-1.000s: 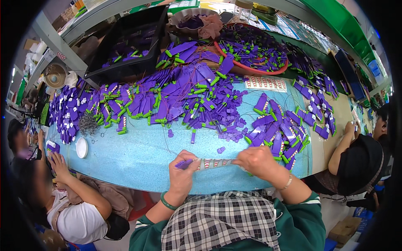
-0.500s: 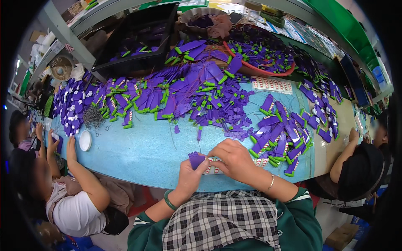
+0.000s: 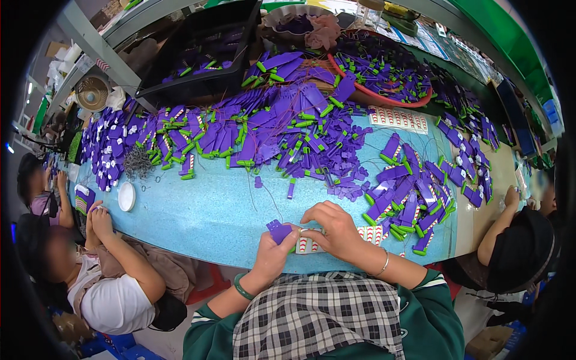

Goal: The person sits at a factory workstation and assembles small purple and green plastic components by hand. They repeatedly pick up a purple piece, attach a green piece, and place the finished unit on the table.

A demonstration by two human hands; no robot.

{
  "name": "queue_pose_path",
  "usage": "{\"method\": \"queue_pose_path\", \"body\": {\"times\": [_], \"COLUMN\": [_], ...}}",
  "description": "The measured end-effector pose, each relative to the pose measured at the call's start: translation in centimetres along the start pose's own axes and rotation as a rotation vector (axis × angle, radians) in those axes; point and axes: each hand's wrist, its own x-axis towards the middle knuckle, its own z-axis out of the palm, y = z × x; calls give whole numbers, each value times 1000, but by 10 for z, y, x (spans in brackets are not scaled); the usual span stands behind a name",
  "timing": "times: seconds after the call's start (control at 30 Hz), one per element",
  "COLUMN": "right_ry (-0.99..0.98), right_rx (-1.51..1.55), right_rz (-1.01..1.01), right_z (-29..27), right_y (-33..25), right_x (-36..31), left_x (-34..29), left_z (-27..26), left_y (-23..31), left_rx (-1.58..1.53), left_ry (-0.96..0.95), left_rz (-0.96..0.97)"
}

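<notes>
Right, low in the centre of the frame, your left hand (image 3: 273, 255) has the purple piece (image 3: 278, 231) clasped between thumb and fingers, its flat face poking out above your grip, a thin wire (image 3: 273, 204) curling away above it. Just beside it, your right hand (image 3: 339, 231) arches over the sticker strip (image 3: 307, 244), thumb and forefinger bent in towards the strip's left end, right by your left thumb; whether those fingertips are pinching a sticker, you can't tell from this view. The strip, white with red marks, runs out beneath your right hand towards the centre right. And look around: a pile (image 3: 414, 192) of green-ended purple pieces sits right of centre, a bigger heap (image 3: 264, 129) spreads across the upper middle, the sticker sheet (image 3: 399, 120) lies at the upper right, and a white dish (image 3: 126, 196) stands at the left, below a wire tangle (image 3: 138, 163). Upper left, there's the black bin (image 3: 198, 88); at the upper right, the red basket (image 3: 387, 103), loaded with purple and green.
</notes>
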Motion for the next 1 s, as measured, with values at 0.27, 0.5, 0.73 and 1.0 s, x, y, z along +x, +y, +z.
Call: {"method": "queue_pose_path", "body": {"times": [0.27, 0.5, 0.73, 1.0], "right_ry": [28, -130, -20, 162], "right_rx": [3, 924, 951, 347], "right_rz": [-144, -58, 480, 216], "right_z": [4, -4, -29, -48], "right_y": [5, -1, 3, -10], "right_x": [-4, -7, -2, -8], "left_x": [0, 3, 4, 17], "left_z": [1, -3, -6, 30], "left_y": [-1, 0, 30, 41], "left_rx": [-48, 353, 299, 262], "left_ry": [23, 185, 240, -133], "left_rz": [-11, 216, 387, 79]}}
